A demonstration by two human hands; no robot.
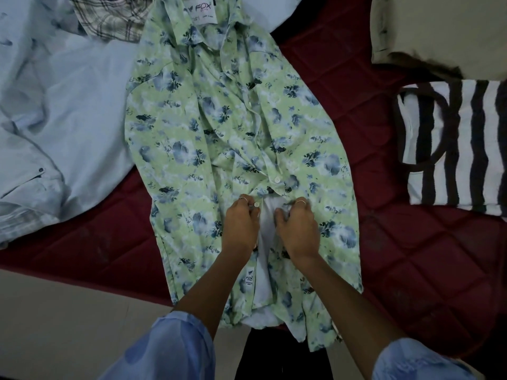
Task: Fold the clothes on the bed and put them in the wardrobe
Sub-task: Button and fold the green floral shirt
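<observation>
my left hand (241,224) pinches a button (256,204), my right hand (297,229) grips the shirt (219,127) edge; slack cloth could pop it loose.

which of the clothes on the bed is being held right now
The green floral shirt in the middle: the left hand pinches its button edge and the right hand grips the opposite edge. The pale blue shirt and striped garment lie untouched.

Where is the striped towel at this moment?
In the head view, the striped towel lies on the red bedcover at the right edge, right of the green shirt and below a beige cloth.
</observation>
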